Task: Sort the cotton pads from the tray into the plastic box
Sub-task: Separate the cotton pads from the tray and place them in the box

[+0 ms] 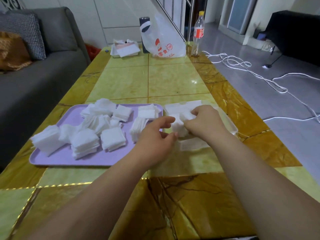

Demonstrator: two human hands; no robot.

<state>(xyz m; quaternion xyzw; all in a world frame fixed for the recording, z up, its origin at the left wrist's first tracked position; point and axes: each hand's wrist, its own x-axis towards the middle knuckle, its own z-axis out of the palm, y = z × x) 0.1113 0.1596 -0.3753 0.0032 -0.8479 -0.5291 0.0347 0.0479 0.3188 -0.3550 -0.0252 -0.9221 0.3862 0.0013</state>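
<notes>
A lilac tray (57, 158) lies on the table at the left, holding several stacks of white square cotton pads (112, 142). Right of it sits a clear plastic box (231, 124) with white pads inside along its far side. My right hand (206, 123) is over the box, its fingers curled round a stack of cotton pads (179, 126) held at the box's left part. My left hand (155, 142) hovers at the tray's right edge, fingers loosely spread toward that stack, thumb and fingers apart; whether they touch it is unclear.
At the table's far end stand a small white tray of papers (125, 50), a white plastic bag (164, 42), a dark cylinder (144, 21) and a plastic bottle (198, 33). A grey sofa (43, 75) runs along the left. White cable (242, 66) lies on the floor at the right.
</notes>
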